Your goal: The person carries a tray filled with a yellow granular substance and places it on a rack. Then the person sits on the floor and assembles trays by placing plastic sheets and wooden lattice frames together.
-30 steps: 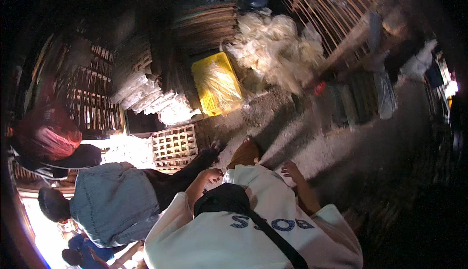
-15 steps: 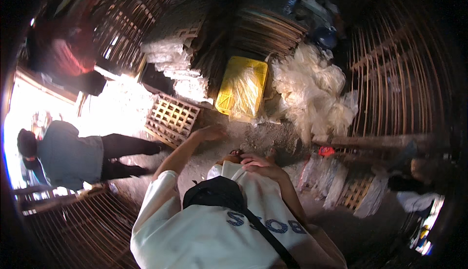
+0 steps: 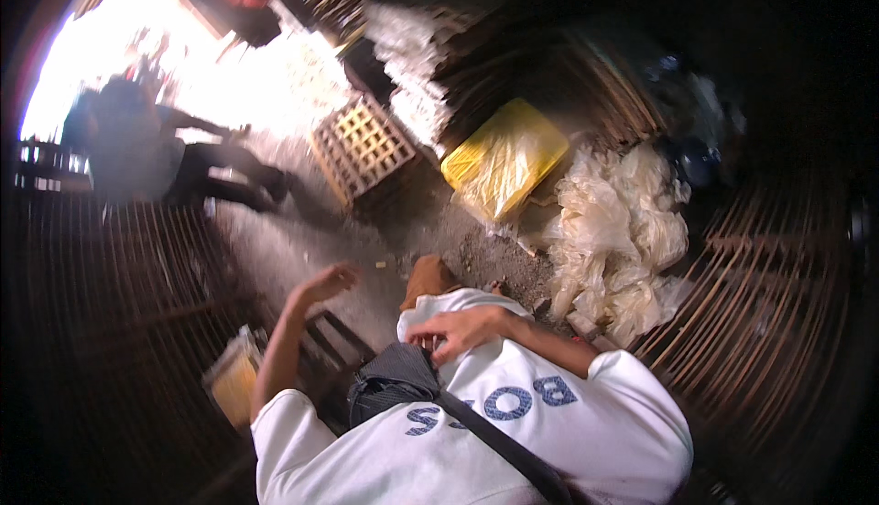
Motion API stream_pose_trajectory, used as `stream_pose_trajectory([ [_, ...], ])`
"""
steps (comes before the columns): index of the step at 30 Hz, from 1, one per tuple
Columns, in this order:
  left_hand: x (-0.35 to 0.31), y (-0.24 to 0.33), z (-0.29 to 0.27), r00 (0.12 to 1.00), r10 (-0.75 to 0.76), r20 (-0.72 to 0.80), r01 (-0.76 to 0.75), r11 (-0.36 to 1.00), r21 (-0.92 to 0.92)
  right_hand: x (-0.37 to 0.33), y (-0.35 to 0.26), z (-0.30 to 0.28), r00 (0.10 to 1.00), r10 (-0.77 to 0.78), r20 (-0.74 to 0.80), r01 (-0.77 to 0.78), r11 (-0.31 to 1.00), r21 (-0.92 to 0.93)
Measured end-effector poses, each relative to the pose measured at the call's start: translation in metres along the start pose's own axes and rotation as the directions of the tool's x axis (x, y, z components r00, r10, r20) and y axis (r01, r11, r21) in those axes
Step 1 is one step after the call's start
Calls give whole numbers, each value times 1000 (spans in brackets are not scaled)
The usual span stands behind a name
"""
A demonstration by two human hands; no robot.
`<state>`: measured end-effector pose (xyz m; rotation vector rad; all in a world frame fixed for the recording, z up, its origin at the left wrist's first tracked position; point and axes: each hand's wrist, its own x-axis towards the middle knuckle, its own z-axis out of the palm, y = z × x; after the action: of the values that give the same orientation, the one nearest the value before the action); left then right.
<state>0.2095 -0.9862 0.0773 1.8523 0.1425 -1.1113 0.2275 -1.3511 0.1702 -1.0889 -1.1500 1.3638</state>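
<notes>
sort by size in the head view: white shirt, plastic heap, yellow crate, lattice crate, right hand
Largest to smallest:
1. white shirt
2. plastic heap
3. yellow crate and lattice crate, too alike to rank
4. right hand

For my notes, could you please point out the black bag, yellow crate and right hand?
Black bag point(image 3: 394, 381), head view: its middle.
Yellow crate point(image 3: 525, 120), head view: bare upper part.
Right hand point(image 3: 465, 328), head view: back of the hand.

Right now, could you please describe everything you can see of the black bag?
The black bag looks like soft, creased fabric. It lies against the white shirt, its dark strap slanting across to the picture's lower edge. The right hand is at its upper edge; whether they touch is unclear.
</notes>
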Motion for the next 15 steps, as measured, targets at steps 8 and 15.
stream_pose_trajectory([
  [8, -170, 68, 61, 896, 15, -443, -45, 997, -56, 94, -3, 27, 906, 51, 420, -34, 998, -47],
  [15, -92, 58, 56, 879, 269, -393, -233, 963, 137, 142, 7, -18, 818, 245, 521, -250, 966, -63],
])
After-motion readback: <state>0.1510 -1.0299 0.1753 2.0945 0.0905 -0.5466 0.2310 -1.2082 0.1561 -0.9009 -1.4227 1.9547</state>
